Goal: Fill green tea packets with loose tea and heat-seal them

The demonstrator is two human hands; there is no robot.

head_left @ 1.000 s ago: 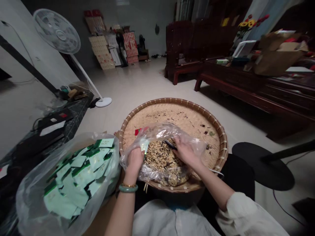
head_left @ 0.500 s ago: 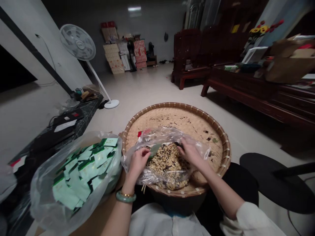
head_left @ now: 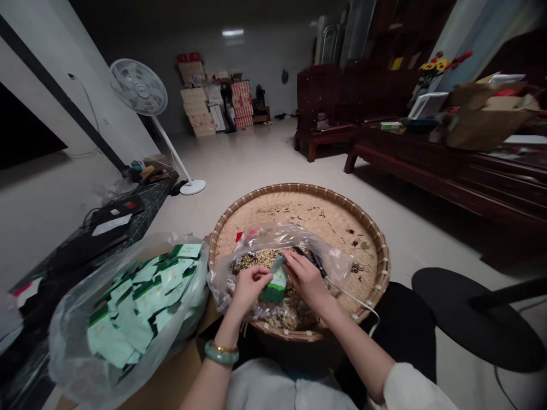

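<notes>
A round woven bamboo tray [head_left: 367,228] rests on my lap. On it lies a clear plastic bag [head_left: 260,239] of loose dried tea. My left hand [head_left: 249,287] and my right hand [head_left: 304,278] meet over the bag, both pinching a small green and white packet [head_left: 276,285]. The left wrist wears a green bangle. A dark tool [head_left: 314,259] with a white cord lies just behind the right hand.
A large clear bag [head_left: 128,302] of several green packets sits at my left. A dark low table [head_left: 106,228] with cables stands beyond it, and a white standing fan [head_left: 141,91]. Dark wooden furniture [head_left: 448,165] lines the right. A black round stool [head_left: 474,319] stands at right.
My hands came together from the sides of the tea bag. The green packet is now held up between both hands; before, the right hand was in the tea.
</notes>
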